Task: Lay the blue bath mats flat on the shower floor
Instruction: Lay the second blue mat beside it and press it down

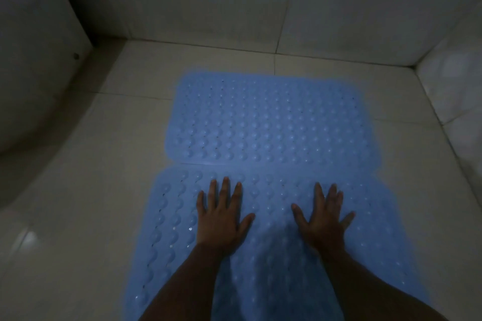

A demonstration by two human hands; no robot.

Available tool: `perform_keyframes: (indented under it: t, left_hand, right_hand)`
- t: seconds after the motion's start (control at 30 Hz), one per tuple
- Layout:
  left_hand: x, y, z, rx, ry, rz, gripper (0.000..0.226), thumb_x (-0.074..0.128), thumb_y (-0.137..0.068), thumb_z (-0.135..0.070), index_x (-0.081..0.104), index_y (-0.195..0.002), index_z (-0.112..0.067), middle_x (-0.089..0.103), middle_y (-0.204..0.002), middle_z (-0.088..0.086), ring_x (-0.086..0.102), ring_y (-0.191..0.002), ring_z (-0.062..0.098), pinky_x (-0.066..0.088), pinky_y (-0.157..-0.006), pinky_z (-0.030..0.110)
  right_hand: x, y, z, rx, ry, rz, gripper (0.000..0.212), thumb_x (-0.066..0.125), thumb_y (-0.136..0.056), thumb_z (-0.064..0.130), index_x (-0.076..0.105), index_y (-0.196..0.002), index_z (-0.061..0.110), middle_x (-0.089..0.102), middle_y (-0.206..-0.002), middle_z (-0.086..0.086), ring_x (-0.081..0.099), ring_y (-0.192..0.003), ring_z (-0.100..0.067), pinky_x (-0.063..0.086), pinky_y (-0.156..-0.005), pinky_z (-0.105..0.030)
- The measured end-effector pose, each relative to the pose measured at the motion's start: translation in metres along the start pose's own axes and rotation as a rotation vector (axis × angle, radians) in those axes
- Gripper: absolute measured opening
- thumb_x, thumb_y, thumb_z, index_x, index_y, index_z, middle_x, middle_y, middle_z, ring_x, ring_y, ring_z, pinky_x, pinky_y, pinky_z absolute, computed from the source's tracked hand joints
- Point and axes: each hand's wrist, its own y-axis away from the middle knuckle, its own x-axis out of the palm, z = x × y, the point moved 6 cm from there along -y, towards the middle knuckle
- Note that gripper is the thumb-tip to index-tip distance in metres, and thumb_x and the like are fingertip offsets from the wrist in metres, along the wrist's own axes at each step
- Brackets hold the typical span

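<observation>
Head view, dim light: two blue bath mats down on the tiled shower floor (78, 190). Far mat (271, 120) flat, bumps up, long side running left to right, short of the back wall (208, 8). Near mat (273, 242) directly in front of it, edges meeting along a seam, near mat offset slightly left; lower edge out of frame. Left hand (221, 219) palm down on near mat, fingers straight and spread wide, holding nothing, pressing flat just below the seam. Right hand (322, 219) same: palm down, fingers splayed, flat on near mat, right of centre. Hands apart, not touching each other. Both forearms entering from bottom edge. Slight ripple in near mat between the wrists, hard to confirm in blur. White curved fixture (34, 73) at left, well clear of both mats. Side wall (456, 73) at right, near the far mat's right corner but not touching.
</observation>
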Motion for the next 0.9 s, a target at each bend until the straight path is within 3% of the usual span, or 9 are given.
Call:
perform_keyframes:
  t: [0.13, 0.33, 0.47, 0.7, 0.9]
  left_hand:
    - [-0.017, -0.015, 0.029, 0.039, -0.054, -0.077, 0.076, 0.029, -0.097, -0.068, 0.035, -0.158, -0.023, 0.031, -0.165, 0.007, 0.02, -0.155, 0.036, 0.012, -0.121, 0.06]
    - [-0.023, -0.03, 0.103, -0.052, -0.069, -0.006, 0.079, 0.014, -0.099, -0.065, 0.014, -0.163, -0.018, 0.007, -0.171, 0.008, -0.006, -0.157, 0.032, 0.005, -0.127, 0.055]
    - [-0.017, -0.033, 0.132, -0.025, -0.052, 0.015, 0.08, 0.018, -0.099, -0.062, 0.008, -0.164, -0.016, -0.005, -0.171, 0.007, -0.012, -0.157, 0.03, 0.001, -0.127, 0.051]
    - [-0.011, -0.032, 0.134, 0.035, -0.074, -0.029, 0.08, 0.033, -0.102, -0.059, 0.007, -0.164, -0.014, -0.005, -0.171, 0.009, -0.007, -0.158, 0.029, 0.006, -0.127, 0.055]
    - [-0.01, -0.032, 0.133, 0.052, -0.064, -0.006, 0.079, 0.028, -0.104, -0.057, 0.006, -0.163, -0.009, -0.003, -0.171, 0.01, -0.007, -0.158, 0.024, 0.005, -0.126, 0.057]
  right_hand:
    - [0.006, -0.019, 0.04, -0.12, -0.089, 0.007, 0.079, 0.036, -0.091, 0.07, 0.019, -0.158, 0.033, -0.006, -0.17, -0.003, -0.012, -0.156, -0.023, -0.006, -0.12, -0.064]
    - [0.012, -0.029, 0.124, -0.348, -0.2, -0.03, 0.06, 0.044, -0.093, 0.063, 0.042, -0.146, 0.034, 0.01, -0.169, -0.002, -0.004, -0.156, -0.022, 0.001, -0.122, -0.061]
    - [0.022, -0.028, 0.161, -0.448, -0.266, -0.059, 0.054, 0.05, -0.093, 0.058, 0.05, -0.141, 0.033, 0.02, -0.166, -0.002, 0.004, -0.156, -0.023, 0.008, -0.122, -0.06]
    - [0.038, -0.035, 0.191, -0.642, -0.243, -0.048, 0.049, 0.054, -0.095, 0.052, 0.057, -0.136, 0.025, 0.027, -0.164, -0.007, 0.011, -0.155, -0.03, 0.015, -0.119, -0.062]
    - [0.026, -0.038, 0.176, -0.621, -0.298, -0.094, 0.046, 0.054, -0.095, 0.049, 0.059, -0.134, 0.024, 0.031, -0.162, -0.007, 0.014, -0.155, -0.031, 0.018, -0.119, -0.064]
